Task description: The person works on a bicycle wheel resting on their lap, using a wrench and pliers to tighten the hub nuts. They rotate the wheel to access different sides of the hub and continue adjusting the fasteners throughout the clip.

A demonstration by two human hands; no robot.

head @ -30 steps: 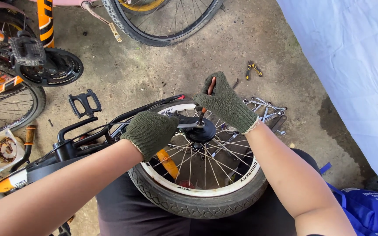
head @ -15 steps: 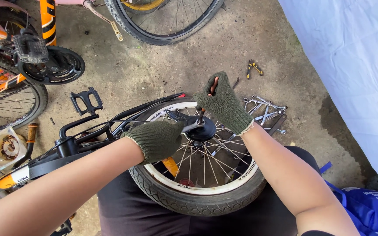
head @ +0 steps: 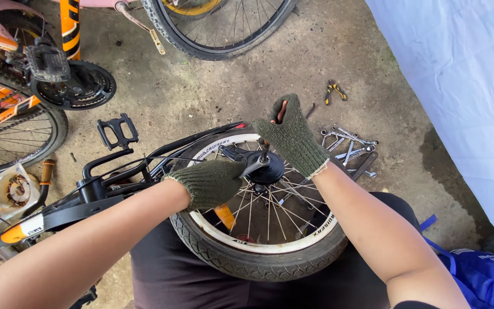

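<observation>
Your left hand (head: pixel 210 183) is clamped on a wrench (head: pixel 251 167) at the hub (head: pixel 267 169) of the wheel (head: pixel 258 252) resting on your lap; your right hand (head: pixel 293 137) grips something above it. The wheel looks heavy and stiff, so hold it by the tyre

left hand (head: pixel 211 183) – green knit glove | right hand (head: pixel 293 137) – same | forearms bare | dark shorts

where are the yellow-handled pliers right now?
In the head view, the yellow-handled pliers lie on the concrete floor, upper right of centre, just beyond the gloved right hand and above the pile of wrenches.
</observation>
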